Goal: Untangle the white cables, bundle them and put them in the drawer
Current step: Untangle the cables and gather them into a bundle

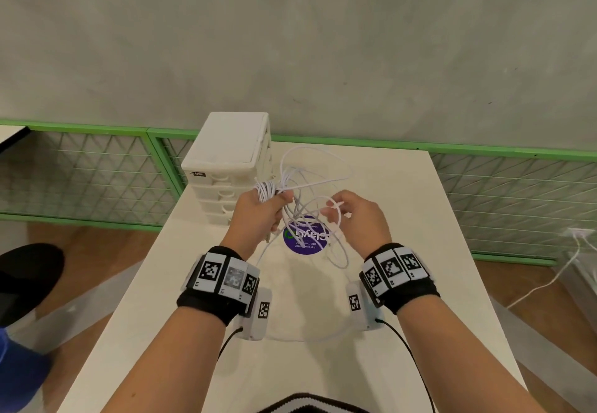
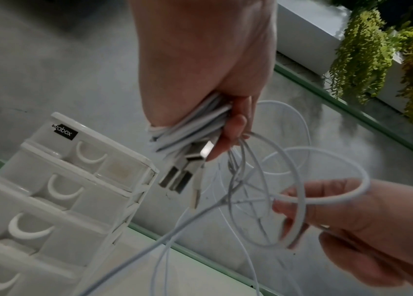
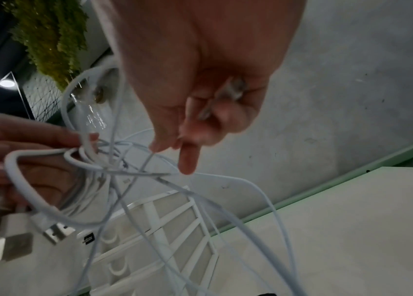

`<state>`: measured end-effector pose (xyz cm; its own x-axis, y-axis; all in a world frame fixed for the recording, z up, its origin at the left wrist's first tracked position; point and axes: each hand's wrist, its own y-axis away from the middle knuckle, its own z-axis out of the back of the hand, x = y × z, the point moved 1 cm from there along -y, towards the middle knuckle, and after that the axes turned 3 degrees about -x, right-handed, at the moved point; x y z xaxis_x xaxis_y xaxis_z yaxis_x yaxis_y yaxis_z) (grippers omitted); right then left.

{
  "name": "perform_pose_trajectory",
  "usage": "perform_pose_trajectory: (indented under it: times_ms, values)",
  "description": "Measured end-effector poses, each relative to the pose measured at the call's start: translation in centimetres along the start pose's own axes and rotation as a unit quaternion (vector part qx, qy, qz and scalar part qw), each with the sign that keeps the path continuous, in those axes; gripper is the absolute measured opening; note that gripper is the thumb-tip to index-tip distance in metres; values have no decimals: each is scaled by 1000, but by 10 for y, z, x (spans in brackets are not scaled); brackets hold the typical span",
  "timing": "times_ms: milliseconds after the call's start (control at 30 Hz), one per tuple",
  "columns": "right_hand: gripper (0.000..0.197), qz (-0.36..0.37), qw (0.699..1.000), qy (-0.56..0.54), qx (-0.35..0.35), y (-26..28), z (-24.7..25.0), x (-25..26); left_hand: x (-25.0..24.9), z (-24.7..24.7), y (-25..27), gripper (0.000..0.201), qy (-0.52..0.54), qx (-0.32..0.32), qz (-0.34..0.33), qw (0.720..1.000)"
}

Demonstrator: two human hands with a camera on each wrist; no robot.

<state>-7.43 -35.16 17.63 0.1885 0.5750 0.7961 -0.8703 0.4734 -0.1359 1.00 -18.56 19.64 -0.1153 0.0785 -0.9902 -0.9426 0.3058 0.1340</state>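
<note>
Gripping a coiled bunch of white cables (image 2: 195, 128), the left hand (image 1: 258, 210) has its fingers curled tight round the strands, raised above the table (image 1: 452, 251). USB plugs (image 2: 175, 179) stick out below the fist, metal ends bare, seen in both wrist views. Loose ends spill from the same fist toward the right.

Right hand (image 1: 358, 215): fingers curled, pinching a single loop of the white cable (image 2: 327, 197) between thumb and forefinger. From the right wrist view a small connector (image 3: 231, 92) shows in the palm, blurred; type unclear. One finger (image 3: 187, 160) points down into the tangle.

Between the two hands: a loose knot of thin white strands (image 1: 303, 209), crossing many times, held in the air. Larger loops (image 1: 315, 167) rise behind the hands toward the far edge of the table; others hang down and trail on the tabletop toward the near edge.

Under the tangle, flat on the table: a round purple sticker (image 1: 305, 239) with white lettering, partly hidden by cable.

At the far left corner of the table: a white drawer unit (image 1: 226, 160), several stacked drawers with crescent handles, all appearing closed. A black label (image 2: 64, 133) sits on its top front edge.

Both wrists wear black bands (image 1: 206, 302) carrying square black-and-white markers. Behind the table: green-framed mesh panels (image 1: 87, 167) and a grey wall (image 1: 290, 41).
</note>
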Motion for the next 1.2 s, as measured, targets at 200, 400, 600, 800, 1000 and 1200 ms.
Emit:
perform_pose_trajectory:
  times_ms: [200, 400, 600, 800, 1000, 1200]
  values:
    - [25, 14, 993, -91, 69, 2, -7, 6, -1, -8, 3, 20, -2, 13, -1, 1000]
    - [11, 58, 998, 1, 4, -4, -3, 6, -9, -12, 9, 16, 3, 43, -13, 999]
    - [25, 109, 992, -59, 39, -5, -9, 14, -15, -10, 7, 15, 12, 43, -20, 999]
    - [31, 5, 956, -293, -21, -1, -8, 24, -22, -13, 5, 25, 19, 50, -31, 998]
    - [19, 58, 977, -205, 1, 1, -14, 18, -17, -17, 9, 24, 21, 62, -37, 997]
    - [27, 44, 969, -241, 8, 3, -13, 18, -18, -14, 9, 24, 18, 60, -37, 997]
